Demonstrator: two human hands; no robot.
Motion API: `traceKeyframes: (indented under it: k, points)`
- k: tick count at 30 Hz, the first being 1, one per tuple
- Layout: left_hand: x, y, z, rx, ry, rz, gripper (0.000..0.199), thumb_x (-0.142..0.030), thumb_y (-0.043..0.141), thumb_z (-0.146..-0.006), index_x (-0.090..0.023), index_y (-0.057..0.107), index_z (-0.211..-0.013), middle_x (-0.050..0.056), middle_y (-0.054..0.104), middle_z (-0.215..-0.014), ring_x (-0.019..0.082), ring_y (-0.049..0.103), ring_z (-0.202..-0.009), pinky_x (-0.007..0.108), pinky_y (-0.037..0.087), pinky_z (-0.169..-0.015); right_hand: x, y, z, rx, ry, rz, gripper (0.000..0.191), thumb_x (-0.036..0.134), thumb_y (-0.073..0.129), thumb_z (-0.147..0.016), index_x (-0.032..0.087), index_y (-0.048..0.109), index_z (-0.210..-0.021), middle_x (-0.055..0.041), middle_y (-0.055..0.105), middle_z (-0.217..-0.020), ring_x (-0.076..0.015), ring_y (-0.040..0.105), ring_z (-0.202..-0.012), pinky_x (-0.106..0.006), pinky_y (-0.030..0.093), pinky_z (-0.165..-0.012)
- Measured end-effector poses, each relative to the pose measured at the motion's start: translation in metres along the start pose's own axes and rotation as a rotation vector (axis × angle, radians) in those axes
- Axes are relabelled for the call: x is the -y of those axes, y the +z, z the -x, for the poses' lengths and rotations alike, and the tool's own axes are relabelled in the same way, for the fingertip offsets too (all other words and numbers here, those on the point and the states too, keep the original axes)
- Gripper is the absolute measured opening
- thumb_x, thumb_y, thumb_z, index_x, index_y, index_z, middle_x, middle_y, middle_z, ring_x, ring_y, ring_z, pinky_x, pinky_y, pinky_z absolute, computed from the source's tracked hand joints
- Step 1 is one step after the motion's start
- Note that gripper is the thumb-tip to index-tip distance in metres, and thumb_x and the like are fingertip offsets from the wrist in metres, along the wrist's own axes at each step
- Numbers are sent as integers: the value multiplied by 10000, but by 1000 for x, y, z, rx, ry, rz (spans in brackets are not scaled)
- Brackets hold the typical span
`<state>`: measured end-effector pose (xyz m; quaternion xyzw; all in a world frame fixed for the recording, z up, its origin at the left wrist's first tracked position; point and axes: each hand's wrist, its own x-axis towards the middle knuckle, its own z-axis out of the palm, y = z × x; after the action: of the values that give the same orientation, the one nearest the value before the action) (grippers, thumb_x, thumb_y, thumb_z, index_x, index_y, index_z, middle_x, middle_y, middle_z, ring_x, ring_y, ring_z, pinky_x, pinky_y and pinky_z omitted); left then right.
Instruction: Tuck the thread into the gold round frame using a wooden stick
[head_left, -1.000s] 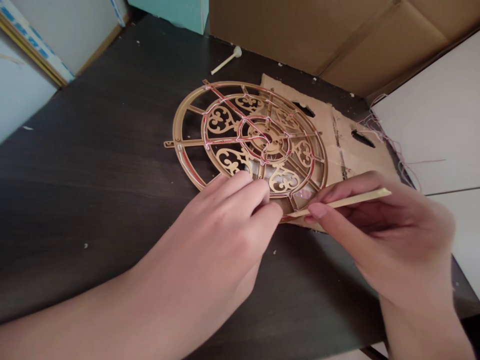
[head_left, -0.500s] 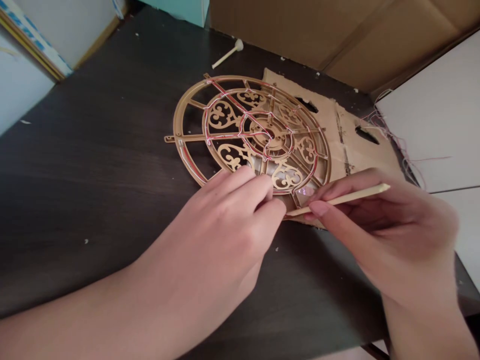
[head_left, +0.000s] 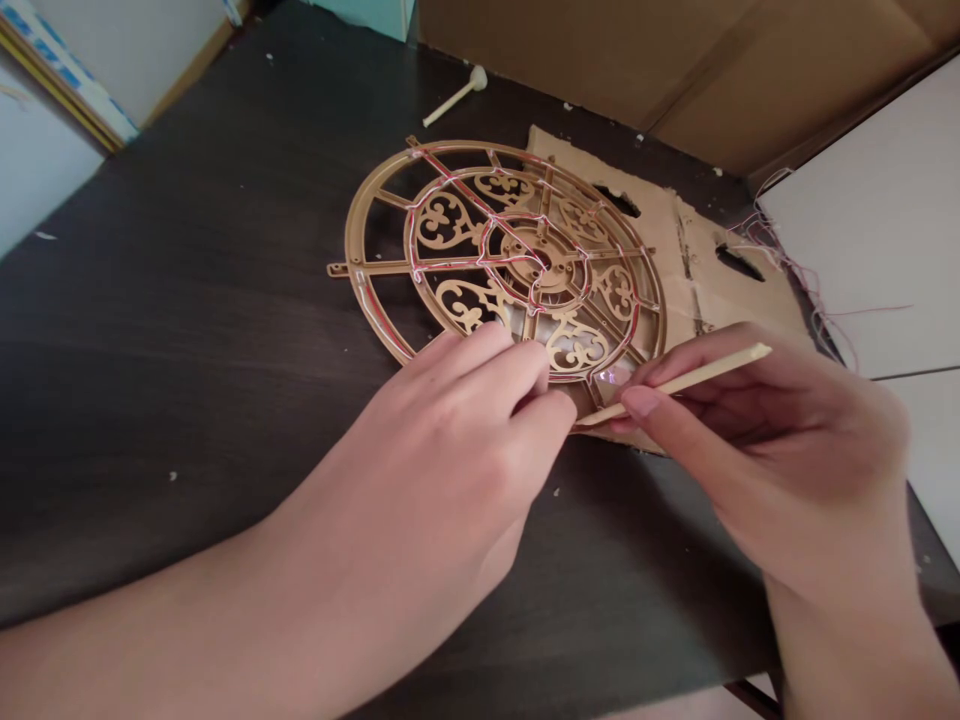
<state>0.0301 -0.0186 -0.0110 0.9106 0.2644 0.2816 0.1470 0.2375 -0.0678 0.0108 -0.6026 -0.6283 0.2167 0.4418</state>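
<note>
A round gold-coloured openwork frame [head_left: 360, 230] with scroll ornaments lies partly over a flat piece of cardboard. Thin red and white wires [head_left: 450, 264] run along its spokes and rings. My left hand [head_left: 480, 430] is closed over the frame's near rim; what its fingertips pinch, if anything, is hidden beneath them. Between the thumb and fingers of my right hand [head_left: 780, 440] is a thin pale stick [head_left: 712, 372], slanting down so that its tip meets the near rim close to my left fingers.
The cardboard [head_left: 720, 300] has ragged cut-outs. Behind the frame lies a pale stick with a rounded head [head_left: 454, 97] on the dark table [head_left: 187, 330]. Loose thin wires [head_left: 817, 300] trail at the right. A cardboard wall [head_left: 600, 60] stands at the back, and white scraps dot the tabletop.
The outer end of the stick has tipped slightly down and left in the view, its tip still at the rim. Both hands stay almost in place; the view has shifted a little.
</note>
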Motion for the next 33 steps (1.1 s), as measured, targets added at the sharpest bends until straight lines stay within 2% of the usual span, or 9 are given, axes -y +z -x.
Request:
traceKeyframes:
  k: [22,29,33]
  points:
    - [0,2,0,7,6,2,204,-10,560,-870,-165,693,-884,40,555,-906,223,513,-881,402,459,-812,1,-2,2,-26,-23,130,121,186,809,-848,263,716,-862,72,717,-779,-92,711,-632,-119,598,-551]
    - [-1,0,0,14,8,-14,230,10,539,-851,-169,681,-875,43,566,-914,221,521,-897,401,459,-831,5,-4,4,-20,-96,190,125,181,800,-849,271,715,-866,58,732,-816,-111,714,-669,-148,624,-571]
    - [-1,0,0,19,-1,-12,245,22,517,-866,-166,674,-868,46,563,-903,219,510,-878,395,444,-803,7,-4,4,7,-128,205,131,154,782,-852,256,699,-860,62,728,-789,-79,673,-580,-113,599,-539]
